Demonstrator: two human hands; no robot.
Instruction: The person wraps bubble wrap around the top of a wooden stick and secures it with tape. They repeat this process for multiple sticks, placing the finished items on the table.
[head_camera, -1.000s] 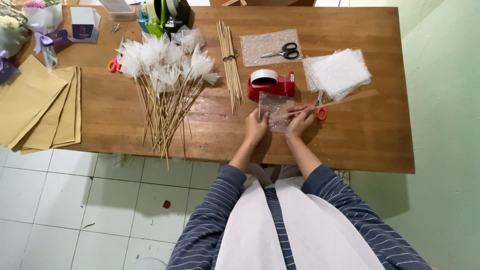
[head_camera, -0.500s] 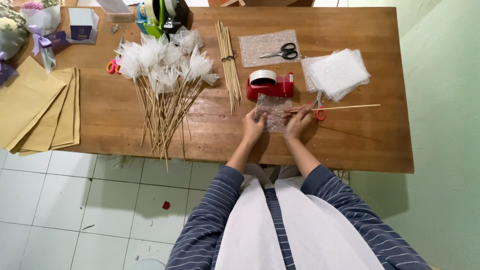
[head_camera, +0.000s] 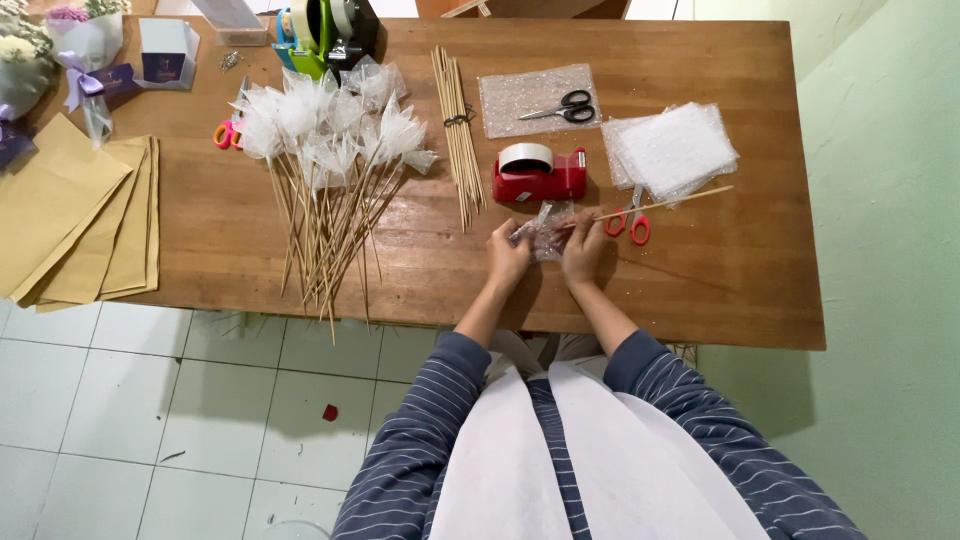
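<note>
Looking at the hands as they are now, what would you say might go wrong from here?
1. Both hands, left hand and right hand, crumple the small clear plastic sheet around the thin wooden skewer; the sheet might tear or slip off.
2. The skewer's free end lies over the red-handled scissors and could snag them.
3. The red tape dispenser sits close behind the hands and could be knocked.
</note>
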